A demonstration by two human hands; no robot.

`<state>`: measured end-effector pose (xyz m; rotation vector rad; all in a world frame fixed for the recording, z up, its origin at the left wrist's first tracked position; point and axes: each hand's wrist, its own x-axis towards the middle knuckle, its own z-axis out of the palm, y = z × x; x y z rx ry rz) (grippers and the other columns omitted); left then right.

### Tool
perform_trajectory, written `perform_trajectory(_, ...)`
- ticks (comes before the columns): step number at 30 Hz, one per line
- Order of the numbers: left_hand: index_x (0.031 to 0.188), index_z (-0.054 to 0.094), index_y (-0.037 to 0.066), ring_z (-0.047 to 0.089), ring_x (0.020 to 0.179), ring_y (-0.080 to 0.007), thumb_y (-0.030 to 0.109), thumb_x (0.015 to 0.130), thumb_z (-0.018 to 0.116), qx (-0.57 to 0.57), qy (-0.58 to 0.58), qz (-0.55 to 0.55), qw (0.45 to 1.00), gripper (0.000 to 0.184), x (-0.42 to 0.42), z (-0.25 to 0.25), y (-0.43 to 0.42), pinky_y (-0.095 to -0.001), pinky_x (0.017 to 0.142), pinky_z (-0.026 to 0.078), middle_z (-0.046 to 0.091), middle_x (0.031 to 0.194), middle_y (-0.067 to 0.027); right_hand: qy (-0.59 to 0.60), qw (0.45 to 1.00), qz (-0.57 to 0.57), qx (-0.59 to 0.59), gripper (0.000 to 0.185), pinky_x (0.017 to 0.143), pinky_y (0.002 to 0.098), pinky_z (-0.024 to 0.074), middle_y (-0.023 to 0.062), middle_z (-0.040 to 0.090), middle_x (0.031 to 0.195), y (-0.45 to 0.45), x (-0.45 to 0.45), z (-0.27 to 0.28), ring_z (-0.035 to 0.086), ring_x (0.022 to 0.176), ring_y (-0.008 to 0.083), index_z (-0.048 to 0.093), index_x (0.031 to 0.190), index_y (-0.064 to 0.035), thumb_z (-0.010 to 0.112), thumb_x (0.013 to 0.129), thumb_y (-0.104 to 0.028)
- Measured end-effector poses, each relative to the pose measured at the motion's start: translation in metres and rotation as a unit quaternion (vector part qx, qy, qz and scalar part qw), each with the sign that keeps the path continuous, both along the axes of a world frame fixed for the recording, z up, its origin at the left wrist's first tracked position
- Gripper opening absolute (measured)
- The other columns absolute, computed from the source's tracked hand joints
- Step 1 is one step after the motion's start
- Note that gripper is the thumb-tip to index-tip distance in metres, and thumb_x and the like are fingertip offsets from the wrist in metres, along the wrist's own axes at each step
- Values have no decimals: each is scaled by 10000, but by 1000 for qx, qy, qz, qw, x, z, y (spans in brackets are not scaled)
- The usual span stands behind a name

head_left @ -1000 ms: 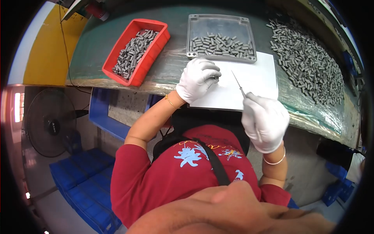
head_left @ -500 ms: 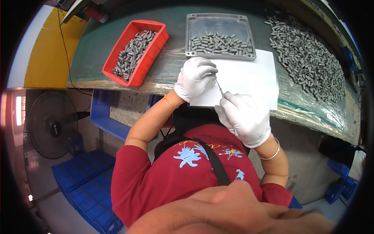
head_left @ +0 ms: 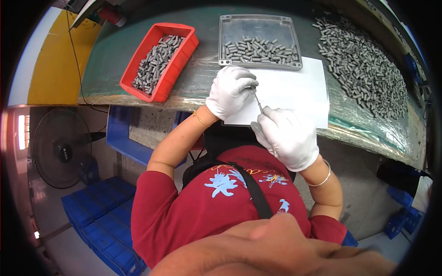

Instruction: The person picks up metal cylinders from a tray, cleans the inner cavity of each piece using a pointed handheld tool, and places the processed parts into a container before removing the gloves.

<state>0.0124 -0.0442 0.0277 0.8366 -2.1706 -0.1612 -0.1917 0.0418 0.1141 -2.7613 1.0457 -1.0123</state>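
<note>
My left hand (head_left: pixel 231 91), in a white glove, pinches a small grey cylindrical piece (head_left: pixel 253 88) between thumb and fingertips over the table's near edge. In my right hand (head_left: pixel 289 139), gloved too, is a thin metal rod-like tool (head_left: pixel 258 103). The tool's tip meets the end of the piece; whether it goes inside is too small to tell. My right fingers hide the tool's rear part. A white sheet of paper (head_left: pixel 290 92) lies beneath and beyond the hands.
Several grey pieces lie in a clear-grey tray (head_left: pixel 258 25) behind the paper. A red bin (head_left: pixel 177 73) at the left holds more, and a large pile of pieces (head_left: pixel 363 69) spreads at the right. Below the table, a fan (head_left: pixel 64 149) stands left of blue crates (head_left: pixel 99 207).
My right hand and the tool have shifted slightly left and up toward the piece. My left hand stays almost in place, still gripping it.
</note>
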Motion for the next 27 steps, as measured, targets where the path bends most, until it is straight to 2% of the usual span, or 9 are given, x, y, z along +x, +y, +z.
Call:
perform_trajectory(8, 901, 673, 110, 661, 956, -265, 54, 659, 765, -34, -15, -15, 999, 265, -3, 5, 3, -423, 845, 521, 690, 970, -28, 19, 1000, -1, -11, 227, 651, 341, 545, 105, 688, 900, -2, 2, -6, 672, 742, 234, 672, 903, -29, 804, 749, -130)
perform_trajectory(11, 915, 671, 118, 660, 962, -261, 58, 662, 765, -42, -20, -39, 998, 277, -10, 15, 8, -420, 853, 522, 686, 988, -23, 63, 998, 4, 9, 202, 642, 342, 543, 99, 691, 887, -20, 1, -16, 667, 727, 228, 670, 883, -35, 790, 776, -157)
perform_trajectory(15, 946, 669, 132, 655, 987, -259, 75, 678, 769, -42, -25, -34, 998, 292, -9, 13, 6, -419, 887, 513, 680, 1005, -19, 38, 999, -20, -34, 159, 619, 354, 530, 69, 688, 855, -7, -1, -9, 656, 711, 222, 672, 882, -46, 758, 812, -159)
perform_trajectory(17, 947, 672, 135, 654, 987, -256, 88, 680, 781, -40, -21, -55, 997, 293, -16, 17, 13, -426, 919, 502, 682, 1015, -20, 45, 999, -22, 4, 169, 632, 349, 536, 73, 695, 862, -14, -6, -16, 661, 719, 218, 677, 880, -46, 770, 801, -162)
perform_trajectory(18, 968, 670, 136, 651, 995, -249, 99, 683, 787, -62, -60, -48, 995, 310, -20, 18, 13, -433, 936, 495, 682, 1021, -21, 47, 998, -24, 22, 174, 639, 347, 540, 75, 698, 865, -17, -8, -19, 663, 723, 215, 679, 880, -46, 775, 795, -163)
perform_trajectory(22, 988, 674, 136, 641, 1023, -239, 100, 696, 779, -40, -44, -20, 998, 312, -12, 5, 9, -428, 934, 502, 680, 1013, -21, 3, 999, -36, -36, 162, 668, 334, 553, 79, 710, 884, -3, -9, -4, 685, 748, 231, 688, 906, -46, 767, 791, -128)
perform_trajectory(23, 988, 675, 136, 640, 1027, -238, 99, 696, 778, -40, -39, -15, 998, 311, -10, 3, 8, -426, 932, 504, 680, 1010, -20, -19, 999, -27, -34, 180, 666, 338, 554, 76, 706, 881, -3, -9, -5, 686, 744, 234, 689, 928, -46, 768, 776, -99)
perform_trajectory(26, 963, 675, 133, 649, 996, -248, 92, 694, 778, -52, -64, -38, 996, 291, -24, 12, 12, -423, 903, 512, 682, 997, -20, 18, 999, -36, 6, 232, 673, 343, 557, 85, 706, 886, -19, -11, -27, 677, 724, 221, 690, 933, -45, 792, 727, -78)
perform_trajectory(27, 960, 673, 125, 652, 985, -256, 90, 695, 774, -24, -36, -29, 999, 285, -22, 13, 13, -427, 898, 514, 683, 990, -23, -1, 999, -43, 24, 251, 674, 350, 555, 86, 704, 891, -14, -10, -15, 680, 732, 225, 687, 942, -42, 786, 714, -69)
